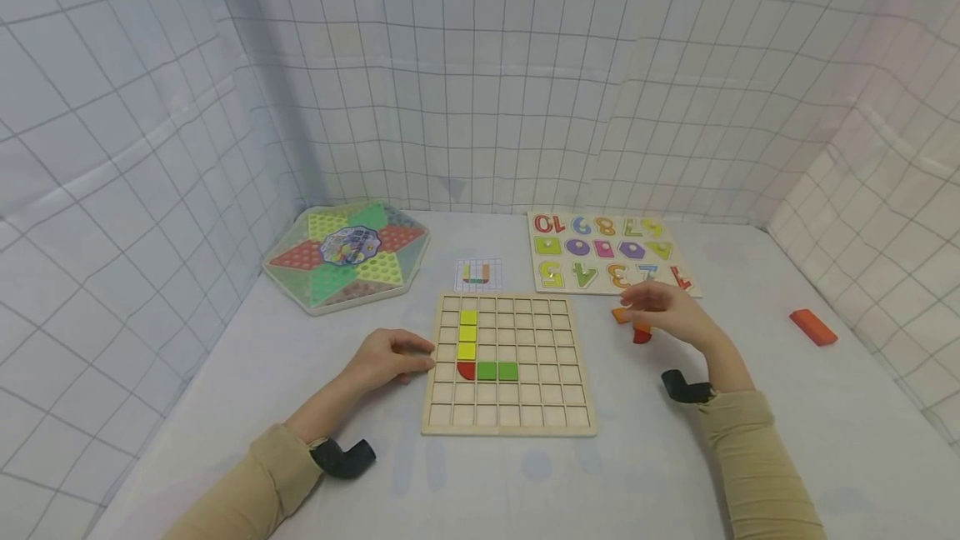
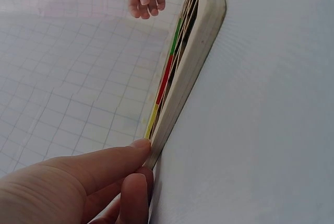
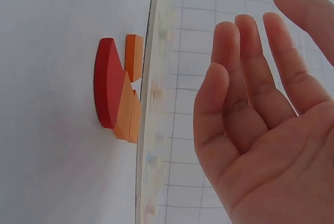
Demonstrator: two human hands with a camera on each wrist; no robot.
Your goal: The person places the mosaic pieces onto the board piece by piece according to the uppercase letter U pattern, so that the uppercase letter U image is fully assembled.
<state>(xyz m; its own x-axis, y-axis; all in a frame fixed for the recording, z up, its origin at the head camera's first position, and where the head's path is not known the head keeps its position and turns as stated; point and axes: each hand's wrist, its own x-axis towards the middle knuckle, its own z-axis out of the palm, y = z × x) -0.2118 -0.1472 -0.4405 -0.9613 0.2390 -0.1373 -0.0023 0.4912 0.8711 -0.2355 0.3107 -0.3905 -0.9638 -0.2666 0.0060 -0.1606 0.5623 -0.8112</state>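
A wooden grid board point(image 1: 531, 393) lies flat on the table. On it stand a column of yellow squares point(image 1: 467, 333), a red quarter-round piece point(image 1: 466, 371) at its foot and two green squares point(image 1: 497, 371) beside that. My left hand point(image 1: 382, 357) touches the board's left edge with its fingertips. Over on the right, my right hand point(image 1: 675, 315) hovers with loosely bent fingers and nothing in its grasp. Below it on the table lie a red rounded piece point(image 3: 108, 83) and several orange blocks point(image 3: 134, 57), partly hidden by the hand in the head view.
A small pattern card point(image 1: 478, 275) lies just behind the board. Further back are a hexagonal Chinese checkers set point(image 1: 348, 252) on the left and a number puzzle board point(image 1: 607, 252) on the right. An orange-red block point(image 1: 813, 327) lies at the far right.
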